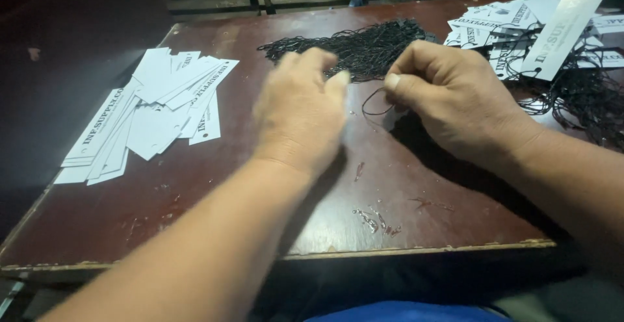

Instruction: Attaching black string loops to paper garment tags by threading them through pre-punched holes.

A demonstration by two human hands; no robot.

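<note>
My right hand (448, 98) pinches a thin black string loop (376, 105) between thumb and forefinger, just above the dark red table (195, 211). My left hand (302, 111) hovers beside it with fingers apart, blurred, its fingertips close to the loop and holding nothing I can see. Behind both hands lies a bundle of black strings (361, 46). A fanned pile of white paper tags (153, 111) rests at the left of the table.
At the far right lies a heap of white tags with black strings attached (533, 33), their cords tangled toward the right edge (585, 98). The table's front edge (416, 252) is chipped. Scratches mark the surface near the front middle.
</note>
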